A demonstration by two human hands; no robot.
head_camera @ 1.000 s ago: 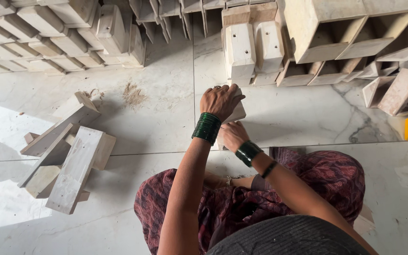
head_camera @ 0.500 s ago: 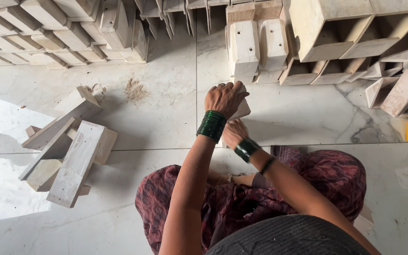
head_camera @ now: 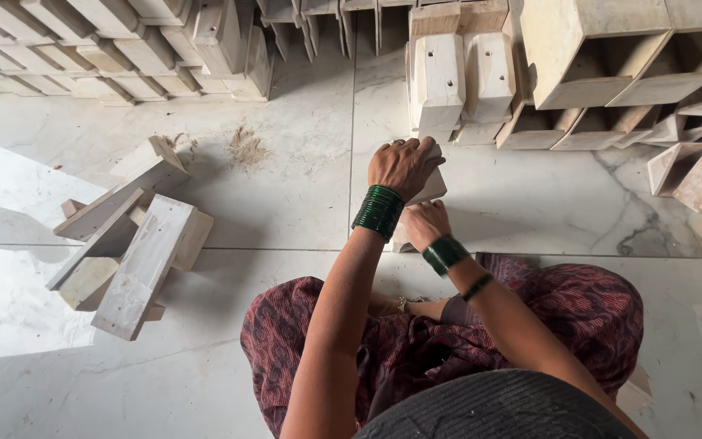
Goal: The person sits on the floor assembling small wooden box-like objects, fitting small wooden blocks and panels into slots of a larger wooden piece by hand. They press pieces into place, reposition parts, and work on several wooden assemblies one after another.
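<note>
Wooden block (head_camera: 431,189) stays pinched upright between both hands, left (head_camera: 400,165) above right (head_camera: 424,223), unmoved.

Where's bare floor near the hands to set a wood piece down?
Bare floor lies between the loose plank pile and the left hand; more lies right of the right hand. The far edge is crowded with stacked wooden boxes.

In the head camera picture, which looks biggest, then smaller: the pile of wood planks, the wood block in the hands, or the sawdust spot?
1. Pile of wood planks
2. Wood block, mostly hidden by the left hand and right hand, so unsure
3. Sawdust spot
</note>
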